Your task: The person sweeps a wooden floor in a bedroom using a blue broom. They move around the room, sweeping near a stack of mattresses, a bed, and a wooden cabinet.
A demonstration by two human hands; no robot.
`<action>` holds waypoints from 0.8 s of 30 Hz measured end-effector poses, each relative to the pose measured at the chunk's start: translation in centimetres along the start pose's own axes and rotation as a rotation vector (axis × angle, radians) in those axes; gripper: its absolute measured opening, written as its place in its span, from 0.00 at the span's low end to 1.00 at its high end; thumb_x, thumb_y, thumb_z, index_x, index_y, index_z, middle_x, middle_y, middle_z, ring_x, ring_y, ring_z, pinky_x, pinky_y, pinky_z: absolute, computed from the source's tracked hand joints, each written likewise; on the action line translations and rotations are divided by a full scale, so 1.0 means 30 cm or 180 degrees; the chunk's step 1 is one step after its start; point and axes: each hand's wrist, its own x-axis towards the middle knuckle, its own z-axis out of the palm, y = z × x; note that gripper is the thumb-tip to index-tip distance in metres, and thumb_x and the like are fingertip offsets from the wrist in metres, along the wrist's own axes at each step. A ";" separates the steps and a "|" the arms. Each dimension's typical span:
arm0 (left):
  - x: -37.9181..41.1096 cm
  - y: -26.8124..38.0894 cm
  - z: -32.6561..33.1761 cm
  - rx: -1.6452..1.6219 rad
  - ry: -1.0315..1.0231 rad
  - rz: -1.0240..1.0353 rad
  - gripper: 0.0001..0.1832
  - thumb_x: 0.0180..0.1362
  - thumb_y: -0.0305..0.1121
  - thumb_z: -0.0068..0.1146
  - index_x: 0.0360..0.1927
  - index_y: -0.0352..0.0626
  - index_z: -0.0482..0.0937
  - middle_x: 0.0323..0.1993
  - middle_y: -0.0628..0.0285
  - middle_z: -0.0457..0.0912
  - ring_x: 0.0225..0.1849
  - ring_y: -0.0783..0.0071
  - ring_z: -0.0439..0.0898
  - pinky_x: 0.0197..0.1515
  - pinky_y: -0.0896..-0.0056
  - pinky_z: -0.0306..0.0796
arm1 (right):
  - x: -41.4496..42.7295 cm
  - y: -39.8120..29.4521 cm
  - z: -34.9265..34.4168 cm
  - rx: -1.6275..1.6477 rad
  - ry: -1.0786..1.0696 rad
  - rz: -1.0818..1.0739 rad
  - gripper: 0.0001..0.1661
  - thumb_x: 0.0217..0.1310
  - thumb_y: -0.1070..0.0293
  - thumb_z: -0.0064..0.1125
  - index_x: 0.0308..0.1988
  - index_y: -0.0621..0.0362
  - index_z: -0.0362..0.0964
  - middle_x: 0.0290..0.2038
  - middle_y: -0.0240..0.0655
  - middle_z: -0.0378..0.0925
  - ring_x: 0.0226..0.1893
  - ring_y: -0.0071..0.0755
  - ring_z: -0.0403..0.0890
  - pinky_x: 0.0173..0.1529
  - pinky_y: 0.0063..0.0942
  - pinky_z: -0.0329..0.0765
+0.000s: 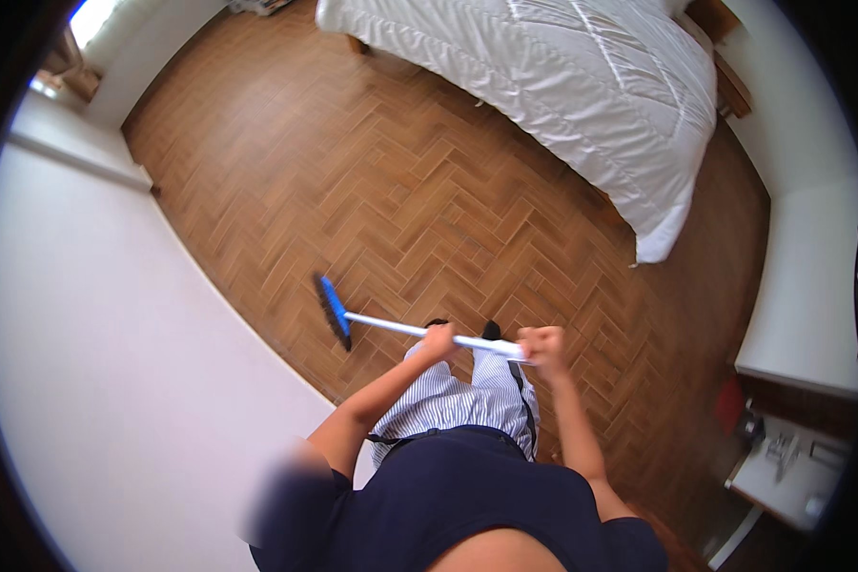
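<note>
A push broom with a blue head [334, 306], dark bristles and a pale handle [386, 324] reaches out to the left over the herringbone floor [429, 236]. My left hand [440, 342] is closed around the middle of the handle. At the handle's near end, my right hand [543, 349] grips it, slightly blurred. The bristles face the white wall on the left; whether they touch the floor I cannot tell. Below the handle show my striped trousers and my dark footwear.
A bed with a white quilt [579, 93] stands at the top right, its corner hanging low. A white wall [136, 343] runs close along my left. At the lower right is a small white table [786, 472] with objects on it. A curtain hangs at the upper left.
</note>
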 end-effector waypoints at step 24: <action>0.173 0.756 0.272 -0.1125 0.1678 0.0400 0.11 0.40 0.25 0.52 0.29 0.39 0.65 0.31 0.52 0.71 0.39 0.53 0.69 0.44 0.54 0.61 | -0.040 -0.338 -0.603 -0.0191 -0.0627 -0.0356 0.26 0.54 0.70 0.49 0.05 0.57 0.56 0.05 0.28 0.58 0.07 0.19 0.57 0.19 0.21 0.59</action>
